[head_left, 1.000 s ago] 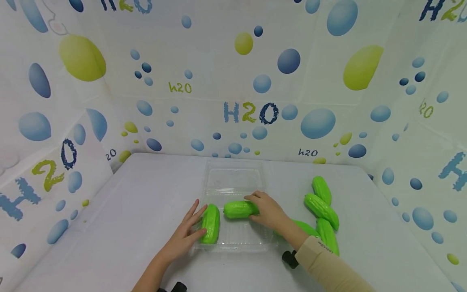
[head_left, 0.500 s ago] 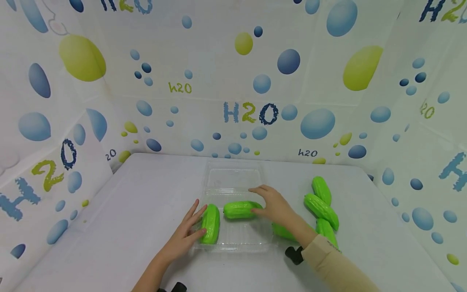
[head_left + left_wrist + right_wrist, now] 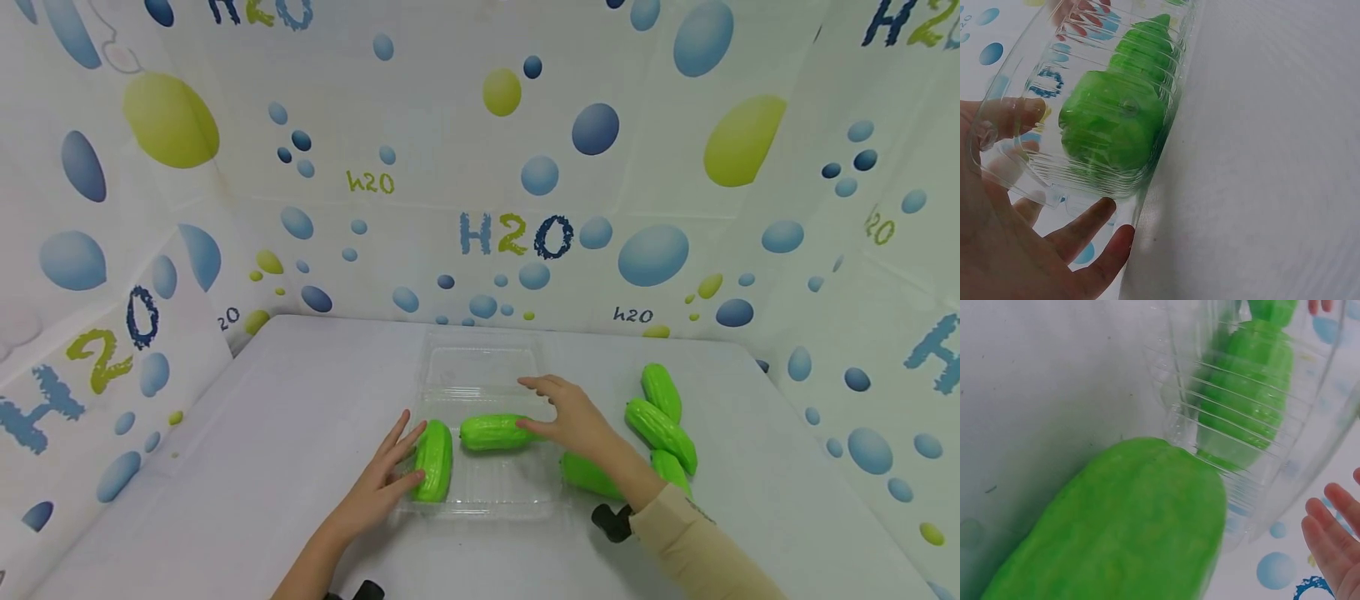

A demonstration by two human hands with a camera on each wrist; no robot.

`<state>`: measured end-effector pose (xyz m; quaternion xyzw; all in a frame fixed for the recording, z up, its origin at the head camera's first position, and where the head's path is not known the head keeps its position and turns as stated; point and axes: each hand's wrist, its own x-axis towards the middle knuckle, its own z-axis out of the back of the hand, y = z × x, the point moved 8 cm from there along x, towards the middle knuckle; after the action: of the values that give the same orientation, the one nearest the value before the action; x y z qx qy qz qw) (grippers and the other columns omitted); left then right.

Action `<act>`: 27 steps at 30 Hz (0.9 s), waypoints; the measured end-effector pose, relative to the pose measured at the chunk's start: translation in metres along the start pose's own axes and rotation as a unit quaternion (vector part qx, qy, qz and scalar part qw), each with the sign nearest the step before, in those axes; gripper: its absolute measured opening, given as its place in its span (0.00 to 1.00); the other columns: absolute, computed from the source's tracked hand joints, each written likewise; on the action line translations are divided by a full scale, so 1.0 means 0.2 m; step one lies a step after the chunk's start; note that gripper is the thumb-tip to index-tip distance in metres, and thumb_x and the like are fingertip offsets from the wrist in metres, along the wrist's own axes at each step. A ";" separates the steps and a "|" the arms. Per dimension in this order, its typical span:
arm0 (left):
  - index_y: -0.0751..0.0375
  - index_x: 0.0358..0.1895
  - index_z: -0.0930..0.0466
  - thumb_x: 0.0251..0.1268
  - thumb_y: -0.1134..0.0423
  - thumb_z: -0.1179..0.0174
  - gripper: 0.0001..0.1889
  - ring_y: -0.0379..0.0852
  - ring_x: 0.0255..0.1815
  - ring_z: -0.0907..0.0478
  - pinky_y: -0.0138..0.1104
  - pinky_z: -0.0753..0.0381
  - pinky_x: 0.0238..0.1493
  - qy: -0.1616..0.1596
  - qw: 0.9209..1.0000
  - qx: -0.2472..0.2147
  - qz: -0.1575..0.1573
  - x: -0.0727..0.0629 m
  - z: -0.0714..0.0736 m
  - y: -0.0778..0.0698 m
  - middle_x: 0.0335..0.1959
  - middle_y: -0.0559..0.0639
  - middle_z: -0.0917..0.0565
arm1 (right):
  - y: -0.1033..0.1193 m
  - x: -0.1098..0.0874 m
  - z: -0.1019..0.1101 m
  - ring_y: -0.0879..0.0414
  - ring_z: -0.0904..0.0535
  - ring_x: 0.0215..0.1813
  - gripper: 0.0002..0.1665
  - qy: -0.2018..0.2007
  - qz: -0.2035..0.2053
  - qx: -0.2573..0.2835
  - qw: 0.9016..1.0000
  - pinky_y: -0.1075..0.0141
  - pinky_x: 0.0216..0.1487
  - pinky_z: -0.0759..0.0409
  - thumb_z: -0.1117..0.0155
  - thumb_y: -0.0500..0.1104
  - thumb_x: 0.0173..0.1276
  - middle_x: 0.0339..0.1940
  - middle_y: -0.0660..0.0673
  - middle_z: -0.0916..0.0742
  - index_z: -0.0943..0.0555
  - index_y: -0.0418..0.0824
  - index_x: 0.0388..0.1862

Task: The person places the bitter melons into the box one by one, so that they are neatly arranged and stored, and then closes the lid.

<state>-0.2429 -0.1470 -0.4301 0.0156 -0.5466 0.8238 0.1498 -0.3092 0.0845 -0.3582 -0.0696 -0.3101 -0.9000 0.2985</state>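
Note:
A clear plastic clamshell box (image 3: 502, 487) lies with its lid (image 3: 483, 364) folded back. Inside, a bright green, ridged toy cucumber (image 3: 433, 461) stands lengthwise at the left, and another cucumber (image 3: 491, 432) lies crosswise towards the right. My left hand (image 3: 384, 477) rests at the box's left edge, fingers spread and fairly straight; the left wrist view has its fingers (image 3: 1088, 228) along the clear wall. Over the crosswise cucumber's right end hovers my right hand (image 3: 576, 423), fingers extended and thumb apart from them. In the right wrist view its fingers (image 3: 1332, 534) hold nothing.
To the right of the box, under my right forearm, lies a loose cucumber (image 3: 585, 475). Several more, such as this cucumber (image 3: 662, 433), form a row farther right on the white table (image 3: 300, 400). A printed curtain (image 3: 420, 108) surrounds the table's back and sides.
My right hand has let go of the crosswise cucumber, spread its fingers and drawn back up and to the right. That cucumber stays put. My left hand has not moved.

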 end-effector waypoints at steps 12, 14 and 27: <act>0.58 0.69 0.42 0.61 0.67 0.44 0.31 0.66 0.65 0.44 0.30 0.26 0.46 0.005 1.000 -0.009 -0.006 0.00 -0.01 0.00 0.73 0.56 0.60 | 0.01 -0.02 0.05 0.51 0.26 0.55 0.38 0.001 0.005 0.036 0.999 0.55 0.52 0.26 0.33 0.56 0.55 0.58 0.49 0.23 0.30 0.46 0.63; 0.58 0.69 0.42 0.61 0.67 0.44 0.31 0.66 0.65 0.44 0.31 0.26 0.47 0.006 1.000 -0.010 -0.007 0.00 0.00 0.00 0.73 0.56 0.60 | 0.01 -0.03 0.06 0.51 0.26 0.55 0.38 0.002 0.004 0.037 0.999 0.55 0.52 0.26 0.33 0.57 0.55 0.59 0.50 0.24 0.30 0.47 0.63; 0.57 0.69 0.42 0.61 0.67 0.43 0.31 0.66 0.66 0.44 0.28 0.27 0.46 0.008 1.000 -0.017 -0.005 0.00 0.00 0.00 0.73 0.55 0.60 | 0.00 -0.07 0.14 0.51 0.26 0.55 0.39 -0.005 0.007 0.038 0.999 0.55 0.52 0.26 0.33 0.58 0.55 0.59 0.49 0.24 0.31 0.46 0.64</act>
<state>-0.2436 -0.1467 -0.4308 0.0095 -0.5593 0.8136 0.1586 -0.2990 0.1073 -0.3404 -0.0648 -0.3450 -0.8851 0.3056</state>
